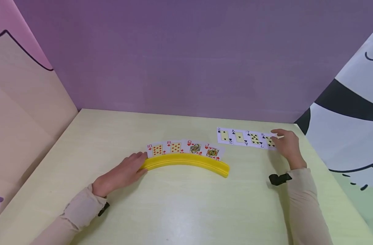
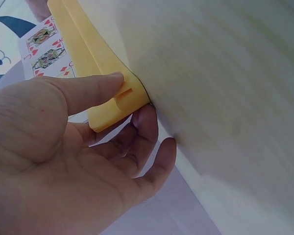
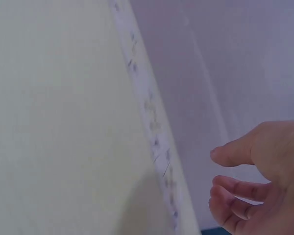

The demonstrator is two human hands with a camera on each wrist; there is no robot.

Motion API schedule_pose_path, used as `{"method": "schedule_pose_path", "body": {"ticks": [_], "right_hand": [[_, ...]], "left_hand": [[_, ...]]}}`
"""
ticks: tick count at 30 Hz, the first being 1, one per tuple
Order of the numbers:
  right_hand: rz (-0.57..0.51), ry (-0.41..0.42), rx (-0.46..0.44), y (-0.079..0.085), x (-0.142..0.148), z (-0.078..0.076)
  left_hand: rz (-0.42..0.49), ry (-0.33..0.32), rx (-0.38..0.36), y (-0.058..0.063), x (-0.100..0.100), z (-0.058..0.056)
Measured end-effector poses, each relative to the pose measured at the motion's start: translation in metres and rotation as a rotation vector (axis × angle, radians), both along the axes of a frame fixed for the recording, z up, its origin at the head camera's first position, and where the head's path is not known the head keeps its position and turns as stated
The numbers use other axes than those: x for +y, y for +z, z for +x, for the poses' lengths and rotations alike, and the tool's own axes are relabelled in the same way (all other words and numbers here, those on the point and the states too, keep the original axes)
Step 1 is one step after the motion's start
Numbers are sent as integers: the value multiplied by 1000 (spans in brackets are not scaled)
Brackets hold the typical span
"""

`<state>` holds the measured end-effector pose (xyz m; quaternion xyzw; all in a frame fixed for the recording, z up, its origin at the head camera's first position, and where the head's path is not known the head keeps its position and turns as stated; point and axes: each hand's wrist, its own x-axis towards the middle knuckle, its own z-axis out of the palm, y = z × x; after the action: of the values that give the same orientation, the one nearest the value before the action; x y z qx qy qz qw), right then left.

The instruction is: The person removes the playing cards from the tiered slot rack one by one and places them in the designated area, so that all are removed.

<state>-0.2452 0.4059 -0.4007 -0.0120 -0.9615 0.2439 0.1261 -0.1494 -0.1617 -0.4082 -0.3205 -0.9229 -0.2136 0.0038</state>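
Table [image 1: 174,207]: pale, smooth, beneath both hands.
Holder [image 1: 186,159]: yellow, glossy arc, plastic-looking; left hand [image 1: 122,172] pinches its end.
Right hand [image 1: 287,144]: loosely bent, thumb apart, holding nothing.
Red cards [image 1: 192,148]: four, standing in holder, right of left grip.
Black cards [image 1: 246,138]: four, thin, flat, unplaced, below and left of right hand.
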Motion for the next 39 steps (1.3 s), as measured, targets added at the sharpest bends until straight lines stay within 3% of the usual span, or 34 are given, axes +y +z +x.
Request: {"method": "schedule_pose_path", "body": {"ticks": [5,14,23,27,34,39], "right_hand": [[-7,76,104,20,-30,6],[4,229,205,37,-85,26],[-24,406,224,52,-144,56],[-65,487,185,55,-168,70],[-104,547,84,53,-190,88],[-95,564,98,46,-194,92]], "left_hand": [[10,-6,4,-2,1,-2],[-22,25,-49,0,2,-2],[-27,39,-67,-1,3,-2],[-31,44,-85,-1,5,-3],[-37,51,-101,-3,8,-5],[-48,57,-124,-2,7,-4]]}}
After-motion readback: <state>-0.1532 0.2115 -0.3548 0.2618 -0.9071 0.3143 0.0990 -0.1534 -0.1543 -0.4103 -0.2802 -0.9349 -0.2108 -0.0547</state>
